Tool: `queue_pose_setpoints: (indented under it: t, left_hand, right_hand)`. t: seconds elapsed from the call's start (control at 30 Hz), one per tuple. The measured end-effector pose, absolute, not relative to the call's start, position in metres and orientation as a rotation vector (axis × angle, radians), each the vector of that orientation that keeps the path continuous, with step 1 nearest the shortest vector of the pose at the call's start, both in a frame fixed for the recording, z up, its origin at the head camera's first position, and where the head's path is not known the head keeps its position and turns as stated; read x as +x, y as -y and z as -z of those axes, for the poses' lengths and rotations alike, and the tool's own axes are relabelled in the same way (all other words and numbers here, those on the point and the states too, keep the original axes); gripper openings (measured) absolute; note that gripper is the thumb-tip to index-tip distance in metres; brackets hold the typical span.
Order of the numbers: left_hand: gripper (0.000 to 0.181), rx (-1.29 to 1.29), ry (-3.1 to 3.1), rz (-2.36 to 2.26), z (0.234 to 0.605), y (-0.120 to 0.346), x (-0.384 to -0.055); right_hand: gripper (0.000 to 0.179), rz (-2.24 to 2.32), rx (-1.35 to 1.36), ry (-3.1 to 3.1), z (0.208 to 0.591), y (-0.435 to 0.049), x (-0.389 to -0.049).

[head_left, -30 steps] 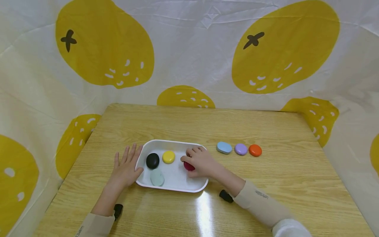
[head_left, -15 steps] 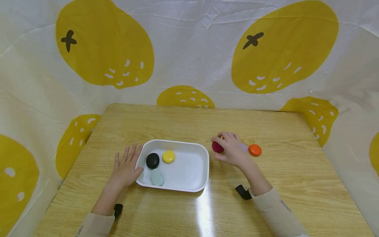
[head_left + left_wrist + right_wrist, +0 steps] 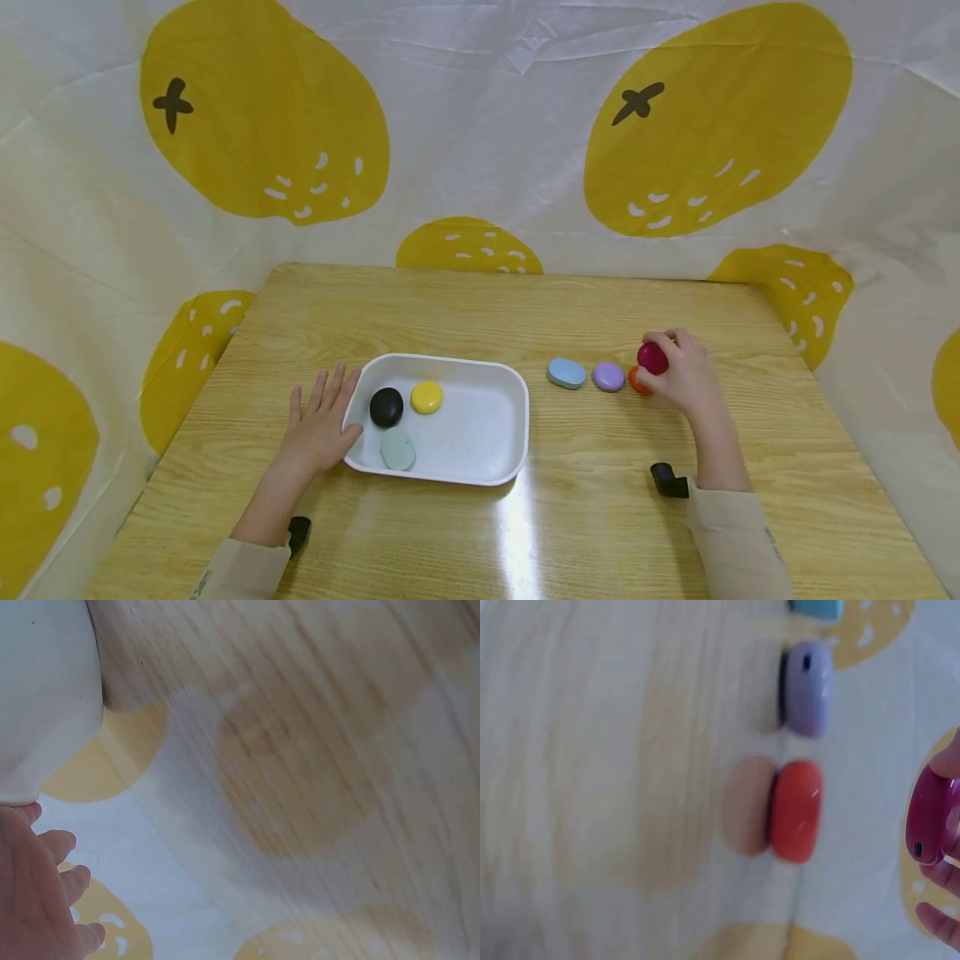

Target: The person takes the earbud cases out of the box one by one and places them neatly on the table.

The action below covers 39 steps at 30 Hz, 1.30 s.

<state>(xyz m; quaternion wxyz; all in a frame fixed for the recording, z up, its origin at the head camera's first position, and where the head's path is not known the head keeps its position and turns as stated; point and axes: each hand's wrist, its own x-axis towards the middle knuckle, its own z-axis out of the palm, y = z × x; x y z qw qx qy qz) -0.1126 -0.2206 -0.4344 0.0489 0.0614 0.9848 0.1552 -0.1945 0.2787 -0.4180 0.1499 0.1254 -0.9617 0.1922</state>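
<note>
yellow-fruit cloth (image 3: 480,125) behind, crimson piece (image 3: 652,358) held up right of the tray (image 3: 472,437)

patterned cloth walls in the wood-grained desk (image 3: 450,317), and we take the white tray as our landmark. well to its right, the right hand (image 3: 686,375) pinches the crimson piece between thumb and fingers, off the desk. the left hand (image 3: 315,425) lies spread against the tray's left end, fingers straight.

right of the tray runs a row: blue piece (image 3: 566,373), lilac piece (image 3: 608,377), then orange piece (image 3: 638,382) farthest out. inside the tray's left half sit a yellow piece (image 3: 427,397), a black piece (image 3: 386,407) and a pale green piece (image 3: 398,449).

to carry well, we think the pinch should stay light but sure, since the crimson piece looks smooth and could slip. we would give the orange piece room so it isn't nudged out of line, and lower gently. a flat left hand seems enough to steady the tray.

seen from the head, crimson overlaps orange; the right wrist view shows us a clear gap between them, plus a small dark slot in the crimson piece's edge. the left wrist view gives us only the tray's outer wall beside the fingers; for its contents, we need the head view.
</note>
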Motion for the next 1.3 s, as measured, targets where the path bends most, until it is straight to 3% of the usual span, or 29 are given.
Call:
queue_pose_setpoints:
  t: [0.4,1.17,1.3]
  left_hand:
    - [0.075,0.184,-2.995,-0.468,0.435,0.221,-0.113]
    - [0.075,0.185,-3.005,-0.456,0.436,0.221,-0.113]
    - [0.075,0.182,-3.005,-0.458,0.436,0.221,-0.113]
  right_hand:
    - [0.046,-0.527,0.086,3.013,0.439,-0.324,-0.195]
    - [0.044,-0.594,0.076,3.258,0.450,-0.334,-0.200]
    - [0.051,-0.587,0.106,3.254,0.450,-0.335,-0.201]
